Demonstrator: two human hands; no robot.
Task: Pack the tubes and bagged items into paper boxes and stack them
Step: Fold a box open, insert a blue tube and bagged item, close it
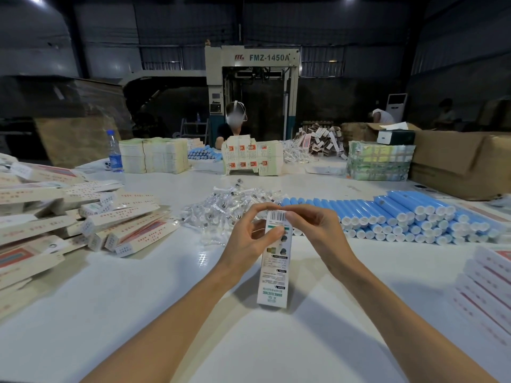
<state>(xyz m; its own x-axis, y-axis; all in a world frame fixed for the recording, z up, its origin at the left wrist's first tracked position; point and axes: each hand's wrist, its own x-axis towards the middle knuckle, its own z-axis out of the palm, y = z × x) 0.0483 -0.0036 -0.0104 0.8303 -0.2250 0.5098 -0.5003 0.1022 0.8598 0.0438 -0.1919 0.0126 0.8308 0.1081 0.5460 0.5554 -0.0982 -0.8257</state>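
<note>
- At centre frame, a slim paper box (274, 272) runs lengthwise up the picture above the white table (138, 313).
- The left hand (249, 240) clamps the box's upper part between thumb and curled fingers; the right hand (312, 228) pinches the barcoded end flap.
- Closed boxes (110, 225) lie heaped at middle left; flat cartons (486, 286) stack at lower right.
- Behind the hands, bagged items (221, 208) pile at centre, with blue tubes (401, 214) in rows to their right.
- At upper centre, a person (235, 131) sits across the table.

A dim hall with dark walls (177, 26), a grey machine (251, 87) marked FMZ-1450A, ceiling lights overhead.
</note>
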